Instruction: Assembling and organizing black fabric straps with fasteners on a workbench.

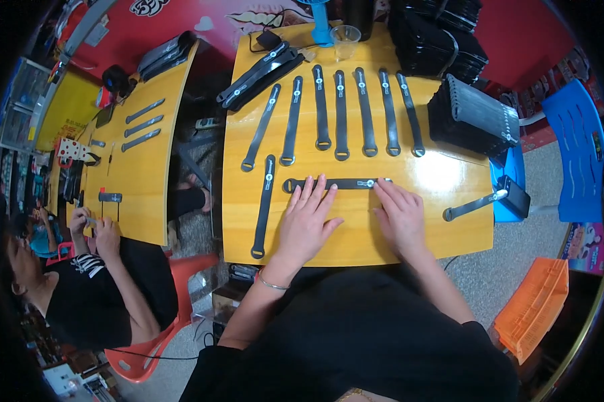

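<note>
At the far left a seated person [81, 268] works at a neighbouring yellow table [138, 181], well apart from the fingers. Just left of the left hand's fingers a black strap [264, 204] lies lengthwise, its loop end near the near table edge. The left hand [306, 224] rests flat, fingers spread and released, fingertips touching a black strap lying crosswise [335, 183]. The right hand [401, 218] also lies open, fingertips pressing that strap's right end. Beyond the fingers runs a row of straps [342, 117]; bare wood shows between. Right of the right fingers, open tabletop [442, 181] reaches a strap overhanging the edge [473, 205].
</note>
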`<state>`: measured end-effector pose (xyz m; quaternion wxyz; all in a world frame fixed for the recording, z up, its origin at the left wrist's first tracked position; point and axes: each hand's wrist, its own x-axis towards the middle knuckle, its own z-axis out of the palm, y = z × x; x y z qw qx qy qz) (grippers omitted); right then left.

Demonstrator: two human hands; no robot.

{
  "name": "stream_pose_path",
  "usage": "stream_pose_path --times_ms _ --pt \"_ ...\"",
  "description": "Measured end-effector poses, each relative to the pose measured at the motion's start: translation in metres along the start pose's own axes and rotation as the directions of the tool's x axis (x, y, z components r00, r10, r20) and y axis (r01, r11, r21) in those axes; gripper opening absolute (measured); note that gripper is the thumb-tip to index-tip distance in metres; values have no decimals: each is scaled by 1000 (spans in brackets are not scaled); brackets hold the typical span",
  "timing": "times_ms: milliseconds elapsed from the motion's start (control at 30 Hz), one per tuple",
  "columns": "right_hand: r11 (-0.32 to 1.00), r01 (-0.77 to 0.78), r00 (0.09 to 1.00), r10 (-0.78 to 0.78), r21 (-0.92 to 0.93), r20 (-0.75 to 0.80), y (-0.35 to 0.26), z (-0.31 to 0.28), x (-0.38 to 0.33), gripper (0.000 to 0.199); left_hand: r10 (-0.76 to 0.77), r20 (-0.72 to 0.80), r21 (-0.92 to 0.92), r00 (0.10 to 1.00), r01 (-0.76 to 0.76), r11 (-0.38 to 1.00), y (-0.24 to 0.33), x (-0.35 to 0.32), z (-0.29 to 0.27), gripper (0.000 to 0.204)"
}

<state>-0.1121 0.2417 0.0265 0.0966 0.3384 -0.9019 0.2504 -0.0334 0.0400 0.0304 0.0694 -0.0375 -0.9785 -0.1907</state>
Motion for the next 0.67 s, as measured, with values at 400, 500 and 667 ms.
stream_pose_path --times_ms 400,500,667 --pt "942 164 985 -140 293 -101 -35 13 62 26 -382 -346 -21 857 400 916 -48 -63 -37 64" --pt "898 264 964 -262 352 -54 -67 37 102 28 -461 -319 56 828 502 863 -50 -87 -45 73" --pt "967 176 894 -236 186 380 -110 60 147 33 -536 -229 24 813 555 832 -58 -117 -46 73"
